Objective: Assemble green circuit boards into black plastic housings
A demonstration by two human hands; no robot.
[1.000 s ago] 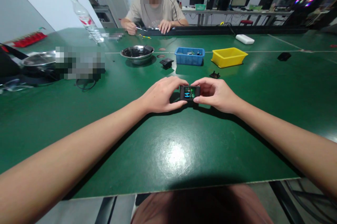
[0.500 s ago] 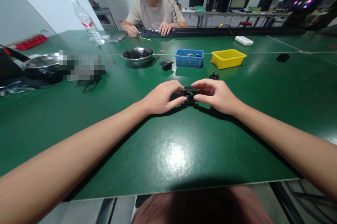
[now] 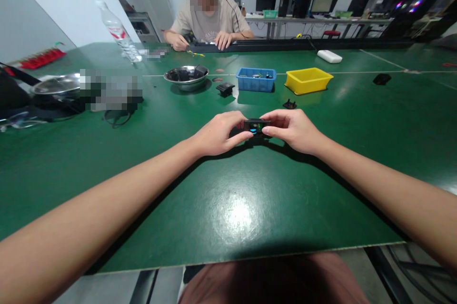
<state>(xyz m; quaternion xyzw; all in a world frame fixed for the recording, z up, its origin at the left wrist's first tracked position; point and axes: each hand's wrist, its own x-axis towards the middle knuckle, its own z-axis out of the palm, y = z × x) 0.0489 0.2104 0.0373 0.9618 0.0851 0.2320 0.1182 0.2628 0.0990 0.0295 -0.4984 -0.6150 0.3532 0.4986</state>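
Note:
Between my two hands is a small black plastic housing (image 3: 257, 123), its open side facing me, with green and blue parts showing inside. My left hand (image 3: 224, 133) pinches its left end between thumb and fingers. On the right end, my right hand (image 3: 293, 131) grips it the same way, thumb at the front. A small black piece with prongs (image 3: 290, 103) lies on the table just beyond my right hand. Farther off to the left rests another black housing (image 3: 225, 89). The far side of the held housing is hidden.
Across the green table (image 3: 235, 190) stand a metal bowl (image 3: 186, 86) with black parts, a blue bin (image 3: 256, 84) of small parts and a yellow bin (image 3: 309, 84). A bottle (image 3: 119, 33) stands far left. A co-worker (image 3: 210, 18) sits opposite behind a long black bar (image 3: 303, 45).
The housing has tilted slightly in my fingers, so more of its green and blue inside shows. Both hands keep their grip in nearly the same place.

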